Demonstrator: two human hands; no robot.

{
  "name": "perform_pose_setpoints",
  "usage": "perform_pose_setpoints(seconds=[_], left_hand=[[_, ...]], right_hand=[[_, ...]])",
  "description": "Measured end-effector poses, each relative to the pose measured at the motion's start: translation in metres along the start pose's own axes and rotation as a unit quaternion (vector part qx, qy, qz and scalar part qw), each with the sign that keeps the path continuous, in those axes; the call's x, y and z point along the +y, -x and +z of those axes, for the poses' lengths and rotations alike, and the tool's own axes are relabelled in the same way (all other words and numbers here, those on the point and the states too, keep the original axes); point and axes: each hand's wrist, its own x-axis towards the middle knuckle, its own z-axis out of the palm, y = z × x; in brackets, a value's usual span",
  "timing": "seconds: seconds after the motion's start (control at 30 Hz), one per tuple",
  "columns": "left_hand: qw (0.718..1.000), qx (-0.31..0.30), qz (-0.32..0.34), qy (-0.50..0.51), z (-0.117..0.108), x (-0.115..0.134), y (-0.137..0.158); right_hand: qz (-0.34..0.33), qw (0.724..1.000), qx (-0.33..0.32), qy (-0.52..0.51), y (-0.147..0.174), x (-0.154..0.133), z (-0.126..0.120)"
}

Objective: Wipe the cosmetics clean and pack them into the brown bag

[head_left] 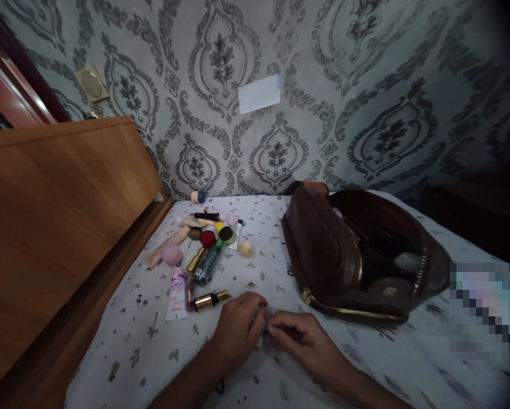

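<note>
Low in the middle of the head view, my left hand (241,331) is closed, its fingers curled inward. My right hand (302,342) meets it from the right, thumb and fingertips pinched together. Between them shows a sliver of something small and pale, mostly hidden by my fingers. Just left of my left hand lies a gold and black bottle (212,301), beside a white and purple tube (177,296). To the right of my hands, a brown leather bag (323,250) lies unzipped, with a few items dimly visible inside.
Several cosmetics lie in a loose group behind my left hand, among them a green bottle (209,262), a pink sponge (171,254), a beige tube (166,247) and a red round container (207,238). A wooden bed panel (67,227) borders the left; patterned wall stands behind.
</note>
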Motion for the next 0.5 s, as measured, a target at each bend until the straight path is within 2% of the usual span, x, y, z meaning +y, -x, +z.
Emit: perform_pose_setpoints(seconds=[0.13,0.3,0.5], left_hand=[[0.998,-0.02,0.019,-0.057,-0.0058,0.0023,0.0009],[0.986,-0.046,0.077,-0.139,-0.011,0.0027,-0.0005],[0.98,-0.044,0.098,-0.165,-0.0065,-0.0011,-0.0001]], right_hand=[[0.014,1.0,-0.005,-0.008,-0.0018,0.0029,-0.0004],[0.039,0.998,0.017,-0.035,-0.0039,0.0058,-0.0013],[0.041,0.997,0.014,-0.064,-0.0033,0.0037,-0.0032]])
